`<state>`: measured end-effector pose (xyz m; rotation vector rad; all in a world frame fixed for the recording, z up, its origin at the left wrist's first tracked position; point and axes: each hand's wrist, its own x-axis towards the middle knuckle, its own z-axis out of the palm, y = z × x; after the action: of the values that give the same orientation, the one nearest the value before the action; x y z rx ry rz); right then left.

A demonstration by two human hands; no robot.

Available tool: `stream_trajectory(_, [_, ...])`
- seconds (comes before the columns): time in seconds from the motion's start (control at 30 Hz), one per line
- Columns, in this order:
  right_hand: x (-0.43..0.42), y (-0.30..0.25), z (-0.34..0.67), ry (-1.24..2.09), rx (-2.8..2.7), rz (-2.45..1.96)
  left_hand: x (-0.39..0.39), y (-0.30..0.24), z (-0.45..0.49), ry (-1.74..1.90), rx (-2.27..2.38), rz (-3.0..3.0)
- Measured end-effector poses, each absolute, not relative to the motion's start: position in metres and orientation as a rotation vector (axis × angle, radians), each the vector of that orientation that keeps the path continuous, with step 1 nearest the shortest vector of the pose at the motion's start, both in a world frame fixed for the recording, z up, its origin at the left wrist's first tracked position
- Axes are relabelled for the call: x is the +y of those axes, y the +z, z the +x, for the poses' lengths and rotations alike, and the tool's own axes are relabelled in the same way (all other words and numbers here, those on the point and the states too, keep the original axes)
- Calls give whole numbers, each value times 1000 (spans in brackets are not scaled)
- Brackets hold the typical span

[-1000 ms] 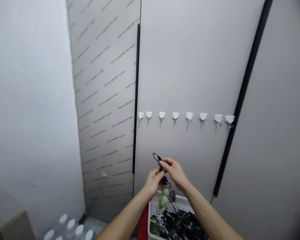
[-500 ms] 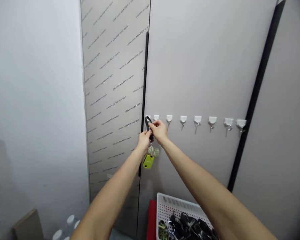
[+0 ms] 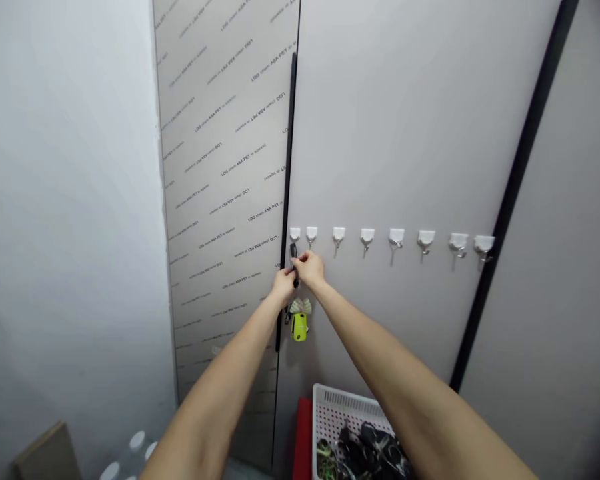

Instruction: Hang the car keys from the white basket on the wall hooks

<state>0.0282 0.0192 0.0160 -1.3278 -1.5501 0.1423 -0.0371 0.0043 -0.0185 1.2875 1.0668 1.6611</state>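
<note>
Just below the leftmost hook (image 3: 295, 234), the keychain's black strap (image 3: 293, 251) stands nearly upright, loop end toward the hook. Its long axis runs down to the lime case (image 3: 299, 328), lowest below the hook. The left hand (image 3: 283, 287) and right hand (image 3: 311, 269) both pinch the strap.

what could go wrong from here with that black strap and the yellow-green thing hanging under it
The black strap may not be caught on the leftmost hook; I can't tell, so it could drop if the left hand and right hand let go.

The yellow-green fob dangles below the hands, so it might swing and knock the door panel.
</note>
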Motion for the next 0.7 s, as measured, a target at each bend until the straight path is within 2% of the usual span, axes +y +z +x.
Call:
stream_trajectory(0.2, [5, 12, 38, 169, -1691, -1260, 10, -21, -43, 1668, 1231, 1305])
stream_trajectory(0.33, [-11, -9, 71, 202, -1796, -1217, 12, -27, -46, 1619, 1327, 1296])
stream_trajectory(0.47, [-35, -50, 124, 328, -1852, -1272, 12, -33, -51, 1668, 1405, 1432])
stream_trajectory(0.7, [-88, -144, 195, 602, -2022, -1671, -25, -74, -46, 2033, 1562, 1625])
